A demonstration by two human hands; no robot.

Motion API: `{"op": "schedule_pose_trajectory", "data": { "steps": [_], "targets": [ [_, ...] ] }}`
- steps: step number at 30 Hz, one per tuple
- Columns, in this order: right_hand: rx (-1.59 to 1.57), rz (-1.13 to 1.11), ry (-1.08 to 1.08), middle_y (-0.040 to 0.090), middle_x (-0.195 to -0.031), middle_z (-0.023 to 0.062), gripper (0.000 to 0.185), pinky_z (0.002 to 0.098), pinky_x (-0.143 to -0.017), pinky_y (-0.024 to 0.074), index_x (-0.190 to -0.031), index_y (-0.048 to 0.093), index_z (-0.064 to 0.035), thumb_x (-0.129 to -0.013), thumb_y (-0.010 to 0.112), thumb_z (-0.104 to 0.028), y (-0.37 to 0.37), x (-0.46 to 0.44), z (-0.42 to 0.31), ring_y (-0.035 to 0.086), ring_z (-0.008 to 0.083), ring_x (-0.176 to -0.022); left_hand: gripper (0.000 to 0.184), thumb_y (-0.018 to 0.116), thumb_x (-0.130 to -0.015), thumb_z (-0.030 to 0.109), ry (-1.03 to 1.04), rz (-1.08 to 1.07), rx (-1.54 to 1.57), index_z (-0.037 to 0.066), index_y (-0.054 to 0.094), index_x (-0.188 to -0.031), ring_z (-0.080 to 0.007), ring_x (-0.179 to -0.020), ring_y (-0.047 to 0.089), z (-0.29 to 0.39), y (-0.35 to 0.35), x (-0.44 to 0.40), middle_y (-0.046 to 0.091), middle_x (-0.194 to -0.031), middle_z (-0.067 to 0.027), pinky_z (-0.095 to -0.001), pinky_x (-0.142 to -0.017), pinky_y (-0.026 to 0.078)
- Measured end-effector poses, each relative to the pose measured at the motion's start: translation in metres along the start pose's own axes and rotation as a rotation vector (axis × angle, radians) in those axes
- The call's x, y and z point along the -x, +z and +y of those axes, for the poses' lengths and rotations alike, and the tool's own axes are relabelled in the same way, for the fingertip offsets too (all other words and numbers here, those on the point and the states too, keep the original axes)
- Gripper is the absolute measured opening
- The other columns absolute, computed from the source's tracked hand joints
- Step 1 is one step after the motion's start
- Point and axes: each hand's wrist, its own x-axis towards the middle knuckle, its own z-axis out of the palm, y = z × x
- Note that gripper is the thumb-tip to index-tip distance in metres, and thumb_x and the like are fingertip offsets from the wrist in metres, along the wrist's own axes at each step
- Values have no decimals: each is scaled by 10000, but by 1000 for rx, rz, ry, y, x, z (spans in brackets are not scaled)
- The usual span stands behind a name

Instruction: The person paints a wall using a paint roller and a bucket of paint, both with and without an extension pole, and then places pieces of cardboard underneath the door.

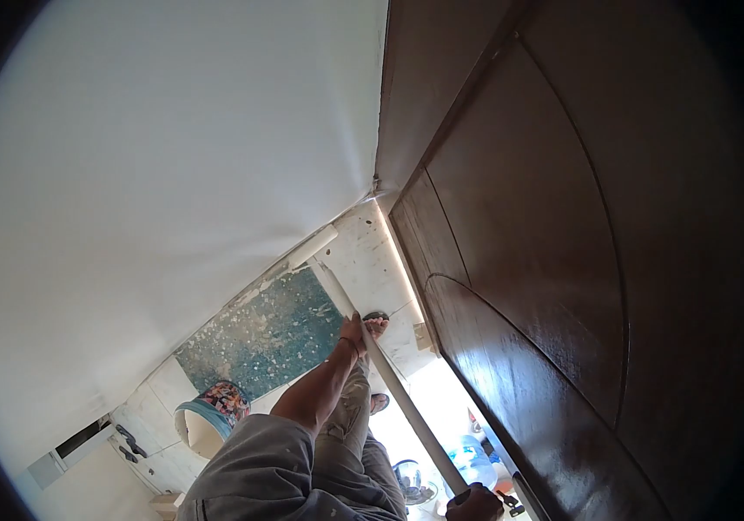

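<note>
A long-handled paint roller runs diagonally across the view, its pale pole (402, 395) reaching from the lower right toward the wall's base. The white roller head (314, 246) lies close along the bottom of the white wall (155, 156); whether it touches is unclear. My left hand (352, 333) is wrapped around the pole's upper part, over my sandalled foot (376, 324). Down at the frame's bottom edge, my right hand (476, 504) is closed around the pole's lower end.
A brown wooden door (545, 260) rises on the right. A paint-spattered green sheet (272, 330) covers floor beside the wall. The bucket (207, 425) stands left of my legs, with dark sandals (131, 441) farther left. Clear plastic bottles (472, 462) sit near the doorway.
</note>
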Motion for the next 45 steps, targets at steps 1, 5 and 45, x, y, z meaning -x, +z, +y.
{"op": "schedule_pose_trajectory", "data": {
  "steps": [1, 5, 45],
  "targets": [
    [41, 23, -13, 699, -733, 145, 134, 502, -646, 556, -802, 675, -90, -833, 664, -220, -3, -1, 0, 704, 357, -672, 336, 434, -1085, 443, -63, -34, 55, 110, 432, -1128, -232, -622, 606, 2, -7, -25, 560, -773, -99, -345, -572, 585],
    [336, 229, -152, 690, -691, 128, 122, 465, -558, 528, -761, 663, -103, -819, 656, -210, -6, -2, 6, 684, 339, -603, 325, 451, -1087, 434, 50, -21, -121, 118, 406, -1147, -228, -614, 595, -1, -23, -78, 548, -758, -98, -346, -537, 559],
    [-400, 582, -219, 701, -794, 110, 311, 388, -635, 575, -1016, 741, -45, -730, 844, -110, -143, 258, 145, 701, 282, -690, 268, 450, -1098, 352, 294, -310, -40, 84, 458, -1088, -244, -772, 561, -151, 60, 296, 535, -886, -105, -401, -659, 527]
  ]
}}
